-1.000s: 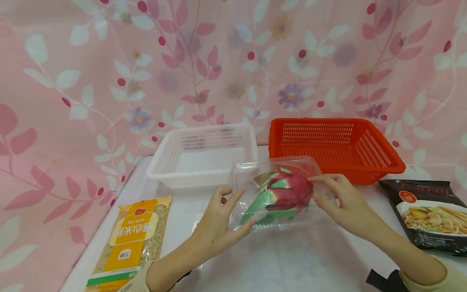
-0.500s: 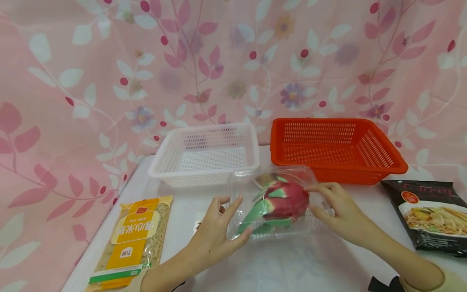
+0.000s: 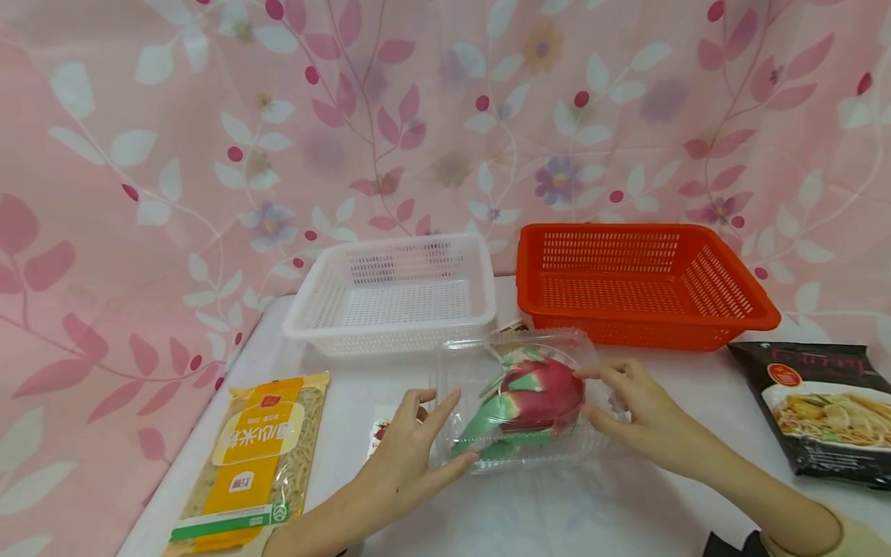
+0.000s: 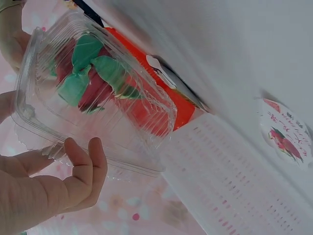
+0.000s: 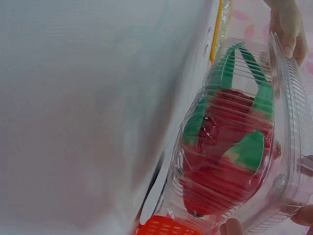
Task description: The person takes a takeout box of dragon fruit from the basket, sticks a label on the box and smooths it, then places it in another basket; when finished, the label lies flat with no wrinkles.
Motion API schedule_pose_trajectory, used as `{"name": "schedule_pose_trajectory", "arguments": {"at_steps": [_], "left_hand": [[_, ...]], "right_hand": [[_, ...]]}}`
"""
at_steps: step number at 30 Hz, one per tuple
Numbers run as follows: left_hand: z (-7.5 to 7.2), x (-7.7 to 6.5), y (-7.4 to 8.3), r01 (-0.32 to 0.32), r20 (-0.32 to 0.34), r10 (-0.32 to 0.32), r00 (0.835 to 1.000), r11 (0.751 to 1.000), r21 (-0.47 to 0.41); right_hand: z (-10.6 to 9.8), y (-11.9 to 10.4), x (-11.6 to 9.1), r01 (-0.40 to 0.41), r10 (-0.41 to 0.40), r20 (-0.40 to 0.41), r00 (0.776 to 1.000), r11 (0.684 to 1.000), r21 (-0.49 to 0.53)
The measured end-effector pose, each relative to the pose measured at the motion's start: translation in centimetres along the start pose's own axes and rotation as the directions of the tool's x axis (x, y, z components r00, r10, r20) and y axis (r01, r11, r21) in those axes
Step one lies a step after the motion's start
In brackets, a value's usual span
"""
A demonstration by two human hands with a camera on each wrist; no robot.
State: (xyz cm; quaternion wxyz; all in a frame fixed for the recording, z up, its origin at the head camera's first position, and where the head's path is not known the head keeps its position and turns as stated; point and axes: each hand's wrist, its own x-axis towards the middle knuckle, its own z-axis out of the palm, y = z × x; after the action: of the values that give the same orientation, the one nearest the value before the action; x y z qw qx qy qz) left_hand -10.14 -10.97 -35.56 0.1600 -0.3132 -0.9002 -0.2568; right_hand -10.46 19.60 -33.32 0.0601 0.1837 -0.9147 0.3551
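Observation:
Both hands hold a clear plastic clamshell box [image 3: 455, 367] above the table, in front of two baskets. Inside lies a red dragon fruit [image 3: 539, 394] with green scales, also plain in the right wrist view. My left hand [image 3: 397, 456] grips the box's left end, its thumb along the near side. In the left wrist view, two curled fingertips of the left hand [image 4: 54, 188] press against the rim. At the opposite end, my right hand [image 3: 647, 418] pinches the box between thumb and fingers. The lid appears closed over the fruit.
A white basket [image 3: 390, 340] and a red basket [image 3: 647, 329] stand at the back. To the left lies a yellow noodle packet [image 3: 244, 456]; a black noodle bag [image 3: 824, 410] is at right. A small fruit-picture card [image 4: 286, 134] sits near the left hand.
Both hands have brought the box nearer to the person and lower in the head view. A dark card edge behind the box now shows between the baskets.

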Motion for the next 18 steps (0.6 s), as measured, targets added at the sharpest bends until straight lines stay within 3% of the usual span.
{"name": "schedule_pose_trajectory", "arguments": {"at_steps": [9, 18], "left_hand": [[0.2, -0.5, -0.6, 0.041, 0.073, -0.040, 0.997, 0.999, -0.011], [0.4, -0.9, -1.1, 0.049, 0.096, -0.048, 0.994, 0.999, -0.005]], "right_hand": [[1.3, 0.8, -0.1, 0.048, -0.048, 0.010, 0.999, 0.999, -0.012], [1.6, 0.9, -0.2, -0.001, 0.003, 0.082, 0.997, 1.000, -0.022]]}}
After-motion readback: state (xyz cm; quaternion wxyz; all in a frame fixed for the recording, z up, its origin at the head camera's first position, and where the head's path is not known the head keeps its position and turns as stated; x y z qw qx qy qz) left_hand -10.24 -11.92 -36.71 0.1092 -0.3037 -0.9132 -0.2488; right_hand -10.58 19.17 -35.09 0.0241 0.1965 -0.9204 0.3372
